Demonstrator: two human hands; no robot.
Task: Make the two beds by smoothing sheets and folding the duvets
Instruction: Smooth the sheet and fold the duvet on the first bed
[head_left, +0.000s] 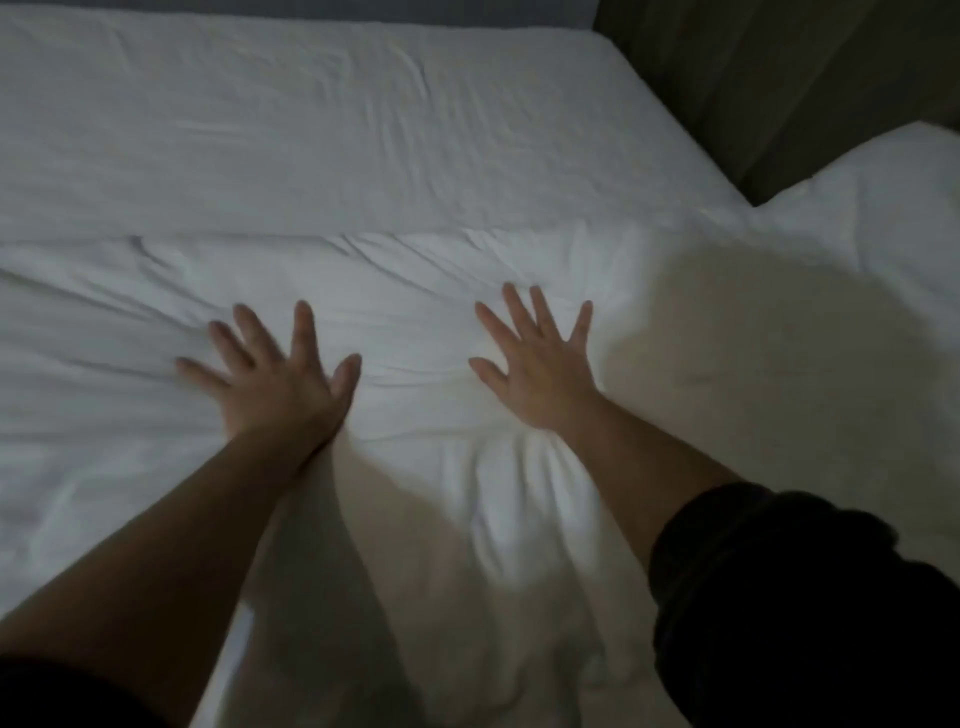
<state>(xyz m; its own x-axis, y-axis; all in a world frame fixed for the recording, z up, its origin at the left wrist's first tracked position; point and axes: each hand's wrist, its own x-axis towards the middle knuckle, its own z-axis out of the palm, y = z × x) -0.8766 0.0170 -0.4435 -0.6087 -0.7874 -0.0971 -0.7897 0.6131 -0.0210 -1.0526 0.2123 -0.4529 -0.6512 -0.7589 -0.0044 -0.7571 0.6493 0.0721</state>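
Nearest to me, the right sleeve (779, 597) is bunched above a bare forearm, and both arms reach out over the bed. My left hand (275, 384) and right hand (540, 374) lie flat on the duvet (415, 483), fingers straight and spread, grasping nothing, palms pressing the cloth. The duvet covers the near half of the bed. It is puffed and creased between and beneath my arms, and its far edge is a rumpled ridge just beyond my fingertips. I judge this to be the smoothing step, with the fold not yet squared.

I see three risks. Pushing with flat palms could drive the slack ahead into that ridge and heap the creases instead of clearing them. Uneven weight on the two hands could skew the edge, so the fold ends up crooked. The duvet could also drag the sheet (311, 135) beneath it, adding to the wrinkles already showing on the bare far half of the mattress. The view is dim and blurred, so fine creases are easy to miss.

To the right a white bulk (883, 208) rises; I cannot tell whether it is more duvet or a pillow. Beyond the far corner stands a dark wall (779, 78). No container is in view, so I have no contents to report.
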